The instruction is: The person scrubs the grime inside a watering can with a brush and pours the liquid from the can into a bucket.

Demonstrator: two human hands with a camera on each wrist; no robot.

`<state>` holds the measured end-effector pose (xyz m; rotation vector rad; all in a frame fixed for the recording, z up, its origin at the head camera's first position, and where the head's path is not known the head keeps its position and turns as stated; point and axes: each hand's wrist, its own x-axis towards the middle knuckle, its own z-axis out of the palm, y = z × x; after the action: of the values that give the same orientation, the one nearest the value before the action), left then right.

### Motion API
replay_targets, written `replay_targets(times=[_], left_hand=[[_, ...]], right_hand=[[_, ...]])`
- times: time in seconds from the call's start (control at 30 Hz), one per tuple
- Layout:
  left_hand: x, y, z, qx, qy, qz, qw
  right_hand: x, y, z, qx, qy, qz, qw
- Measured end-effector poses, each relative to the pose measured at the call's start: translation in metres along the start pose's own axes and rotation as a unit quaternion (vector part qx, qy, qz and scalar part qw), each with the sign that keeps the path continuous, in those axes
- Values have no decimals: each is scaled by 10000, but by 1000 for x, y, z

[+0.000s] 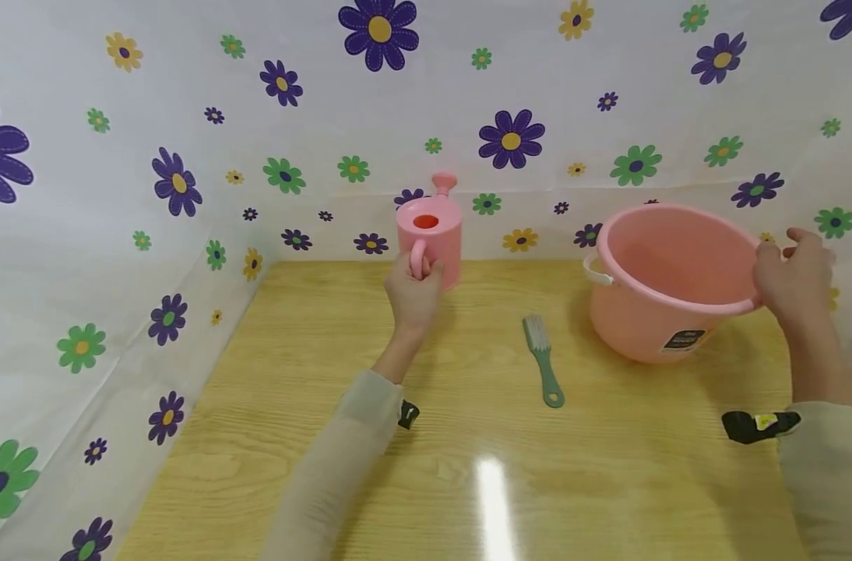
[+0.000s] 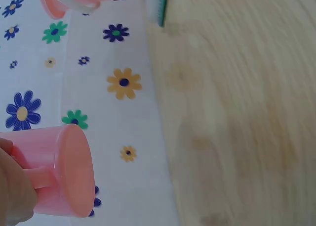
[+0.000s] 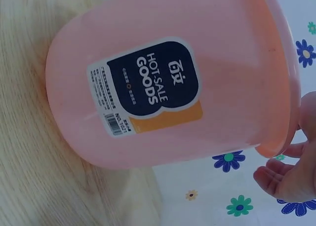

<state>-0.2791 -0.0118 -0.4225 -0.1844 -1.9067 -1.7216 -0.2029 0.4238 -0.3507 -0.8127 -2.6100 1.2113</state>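
My left hand grips the handle of a pink watering can, which is raised near the table's back edge. The can's round top opening faces up and its sprinkler head points toward the back cloth. In the left wrist view, the can's base shows beside the curled fingers. At the right, my right hand pinches the rim of a large pink bucket between thumb and fingers. The bucket bears a dark label and a white handle. A green-handled brush lies between the two, bristles pointing away.
A white cloth with purple, green and yellow flowers hangs behind the table and along its left side. The wooden table carries a bright light reflection near the front. A dark strap piece sits at the right wrist.
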Motion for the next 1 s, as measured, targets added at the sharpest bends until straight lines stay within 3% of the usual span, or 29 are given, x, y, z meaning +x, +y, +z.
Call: replay_targets(times=[0.17, 0.3, 0.43, 0.53, 0.6, 0.83, 1.0], left_hand=[[-1, -23, -24, 246, 81, -104, 9996], [-3, -38, -39, 441, 184, -266, 9985], [-7, -49, -48, 524, 145, -474, 9974], [-9, -53, -53, 517, 171, -724, 9959], [-11, -55, -55, 542, 218, -825, 9949], [-10, -63, -61, 650, 178, -1002, 9927], [-10, -65, -68, 1027, 3, -1187, 9876]], right_hand=[[-25, -9, 12, -86, 1169, -160, 9930], [-49, -23, 33, 154, 2275, -886, 9696], [-72, -31, 60, 489, 3279, -2203, 9174], [-86, -34, 81, 799, 3606, -2976, 8803], [-93, -35, 93, 950, 3533, -3283, 8708], [-110, -28, 125, 594, 2411, -3723, 8943], [-110, -28, 146, 676, 1814, -4335, 8801]])
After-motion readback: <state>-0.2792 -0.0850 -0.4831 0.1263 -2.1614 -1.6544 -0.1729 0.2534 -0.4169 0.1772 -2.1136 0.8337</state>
